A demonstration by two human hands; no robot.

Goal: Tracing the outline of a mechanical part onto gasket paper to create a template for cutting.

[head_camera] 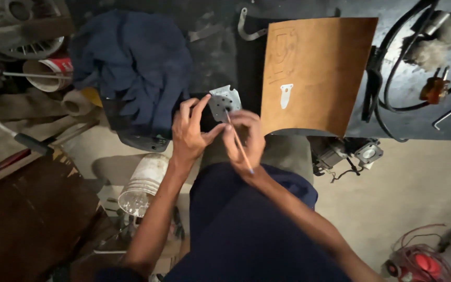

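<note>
My left hand (190,131) pinches a small grey metal plate with several holes (224,101), holding it at the near edge of the dark workbench (418,117). My right hand (246,138) grips a thin orange-shafted tool (239,142) like a pen, its tip touching the plate near the centre. Both hands meet just above my knees, which are in dark blue cloth.
A brown sheet (314,73) with a small white metal piece (286,95) lies right of the plate. A dark blue cloth (134,68) is heaped at left. Black cables (387,78) trail at right. A white bucket (143,184), small motors (345,153) and a red fan (418,261) sit on the floor.
</note>
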